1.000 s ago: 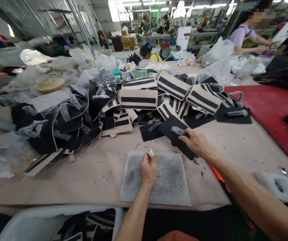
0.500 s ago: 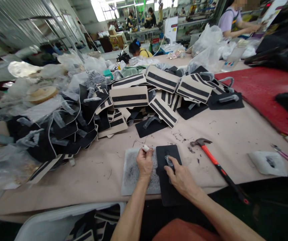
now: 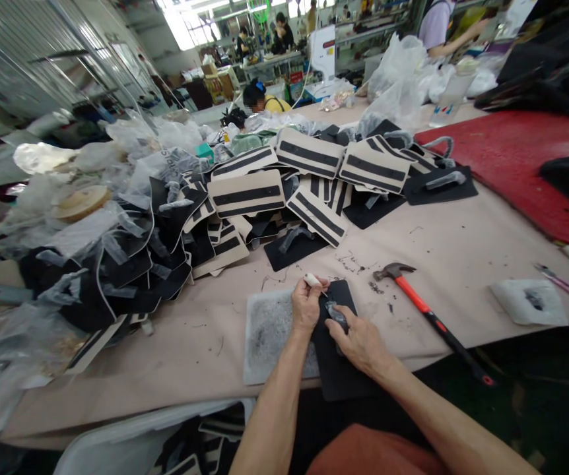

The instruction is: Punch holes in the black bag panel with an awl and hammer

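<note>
My right hand (image 3: 358,340) has brought the black panel (image 3: 336,349) from the pile onto the grey pad (image 3: 269,333) at the surface's near edge, grip pinching its plastic-wrapped strap. My left hand (image 3: 305,305), clenched on a small white tool (image 3: 311,280), has shifted to the panel's top edge.

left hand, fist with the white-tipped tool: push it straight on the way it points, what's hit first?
Likely the black panel under the right hand. The left hand angles its white-tipped tool up and right, right at that panel's top edge. Beyond lies bare table. Depth is unclear.
</note>
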`<state>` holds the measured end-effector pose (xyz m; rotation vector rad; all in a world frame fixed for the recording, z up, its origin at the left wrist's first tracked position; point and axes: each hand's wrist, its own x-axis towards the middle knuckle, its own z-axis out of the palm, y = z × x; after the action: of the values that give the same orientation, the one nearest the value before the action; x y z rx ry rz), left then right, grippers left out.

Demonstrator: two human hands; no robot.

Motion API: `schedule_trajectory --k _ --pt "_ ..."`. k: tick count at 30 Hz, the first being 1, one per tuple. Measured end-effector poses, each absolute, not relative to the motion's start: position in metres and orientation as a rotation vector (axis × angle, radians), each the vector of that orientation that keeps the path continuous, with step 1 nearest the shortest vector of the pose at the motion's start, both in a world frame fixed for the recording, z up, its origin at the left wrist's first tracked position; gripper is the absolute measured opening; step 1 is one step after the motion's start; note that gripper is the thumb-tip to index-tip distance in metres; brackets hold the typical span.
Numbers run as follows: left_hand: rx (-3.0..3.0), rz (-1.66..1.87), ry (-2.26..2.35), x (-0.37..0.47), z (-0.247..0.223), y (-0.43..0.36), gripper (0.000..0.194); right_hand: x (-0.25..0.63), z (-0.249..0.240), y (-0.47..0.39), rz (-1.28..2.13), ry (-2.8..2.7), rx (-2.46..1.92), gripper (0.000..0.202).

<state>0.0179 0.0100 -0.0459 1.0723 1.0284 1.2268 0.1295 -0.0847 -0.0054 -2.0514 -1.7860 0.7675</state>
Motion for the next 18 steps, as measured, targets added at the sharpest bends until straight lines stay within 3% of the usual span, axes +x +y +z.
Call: schedule_trajectory --k 18 --pt "1.214 1.177 1.098 0.018 -0.0454 0.0111 0.024 0.1311 -0.0056 -0.0842 0.802 -1.783 -2.042 0.052"
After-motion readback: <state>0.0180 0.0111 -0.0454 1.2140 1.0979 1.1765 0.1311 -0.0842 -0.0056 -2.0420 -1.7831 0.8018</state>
